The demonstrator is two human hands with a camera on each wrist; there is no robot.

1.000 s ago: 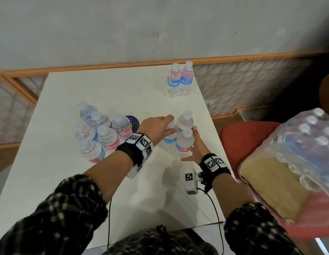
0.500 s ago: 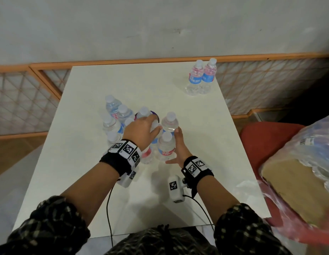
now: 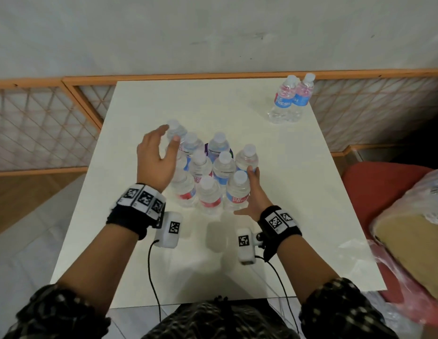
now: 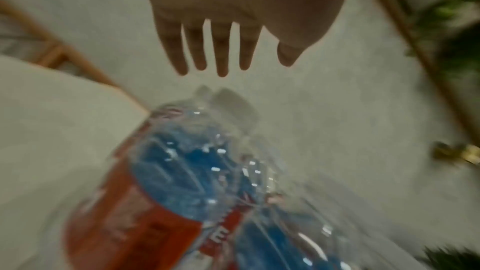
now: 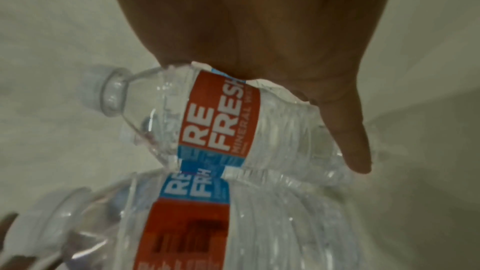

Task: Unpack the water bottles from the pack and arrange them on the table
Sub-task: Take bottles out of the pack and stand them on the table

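Several clear water bottles with red and blue labels stand bunched together (image 3: pixel 208 172) in the middle of the white table (image 3: pixel 298 204). My left hand (image 3: pixel 164 140) hovers open over the cluster's left side, fingers straight and spread beside the far-left bottle (image 3: pixel 175 127); the left wrist view shows the left hand (image 4: pixel 221 44) above a bottle (image 4: pixel 182 171). My right hand (image 3: pixel 253 189) lies flat against the cluster's right side, touching two bottles (image 3: pixel 237 189). In the right wrist view the right hand's (image 5: pixel 259 28) palm presses a labelled bottle (image 5: pixel 221 114).
Two more bottles (image 3: pixel 290 99) stand at the table's far right corner. The plastic-wrapped pack (image 3: pixel 421 216) rests on a red chair (image 3: pixel 360 177) to the right. A purple disc (image 3: pixel 231 152) lies under the cluster. A lattice railing (image 3: pixel 41 123) runs behind.
Both hands slid the right-hand bottles left until they joined the cluster. My left hand has let go of a bottle top and moved, open, to the cluster's left side.
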